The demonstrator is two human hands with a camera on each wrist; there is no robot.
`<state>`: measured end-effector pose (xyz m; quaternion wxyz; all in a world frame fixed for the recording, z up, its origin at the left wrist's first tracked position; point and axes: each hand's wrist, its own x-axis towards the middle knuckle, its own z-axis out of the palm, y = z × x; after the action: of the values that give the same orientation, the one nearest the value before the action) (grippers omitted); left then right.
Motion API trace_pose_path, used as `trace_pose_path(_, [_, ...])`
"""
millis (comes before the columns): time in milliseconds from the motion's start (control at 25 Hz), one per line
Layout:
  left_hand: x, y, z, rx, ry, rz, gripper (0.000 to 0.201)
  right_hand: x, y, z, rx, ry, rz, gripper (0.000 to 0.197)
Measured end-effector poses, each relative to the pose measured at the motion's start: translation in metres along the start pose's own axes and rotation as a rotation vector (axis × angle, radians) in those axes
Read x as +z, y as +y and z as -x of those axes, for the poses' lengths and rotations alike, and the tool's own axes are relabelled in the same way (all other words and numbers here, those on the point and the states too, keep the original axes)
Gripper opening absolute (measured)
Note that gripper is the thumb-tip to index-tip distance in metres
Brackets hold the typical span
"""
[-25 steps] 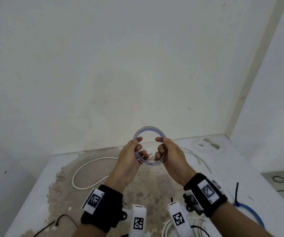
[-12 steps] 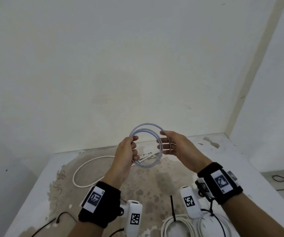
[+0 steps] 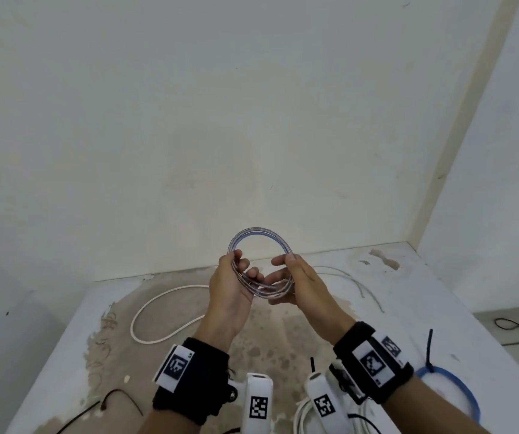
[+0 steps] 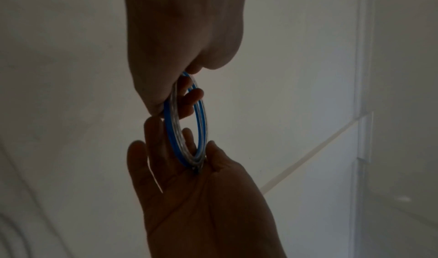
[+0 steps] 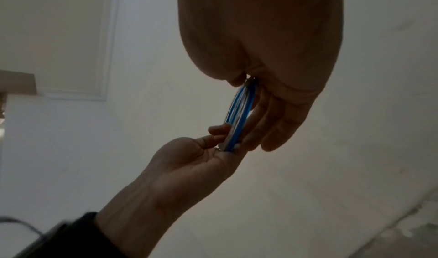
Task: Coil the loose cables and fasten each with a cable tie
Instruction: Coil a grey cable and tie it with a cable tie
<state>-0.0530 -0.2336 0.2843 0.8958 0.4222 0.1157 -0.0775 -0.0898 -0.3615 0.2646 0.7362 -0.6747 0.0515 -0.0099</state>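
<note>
Both hands [image 3: 264, 286] hold the coiled cable [image 3: 259, 233] above the table [image 3: 439, 308]

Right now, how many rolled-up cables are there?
3: one between left hand and right hand; a blue one at the table's right edge; a white one below the right wrist. More may hide.

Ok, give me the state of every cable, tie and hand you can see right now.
Clear cable: coiled, held up, no tie seen.
Left hand: grips coil.
Right hand: pinches coil, fingers extended.
White cable: loose on table.
Blue cable: coiled, black tie on.
</note>
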Motion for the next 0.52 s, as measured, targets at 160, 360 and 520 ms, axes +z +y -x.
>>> trace_pose_path(160, [-0.002,0.002,0.005,-0.050,-0.052,-0.404,0.028,-0.001,-0.002,-0.007,-0.002,0.072,-0.097,0.028])
trace_pose_path(360, [-0.013,0.004,0.010,-0.145,-0.212,-0.490,0.032,-0.013,-0.009,-0.014,0.071,0.096,-0.379,0.023])
trace_pose_path(520, [-0.009,-0.004,0.016,-0.118,-0.311,-0.335,0.025,-0.011,-0.011,-0.016,0.104,0.094,-0.698,0.022])
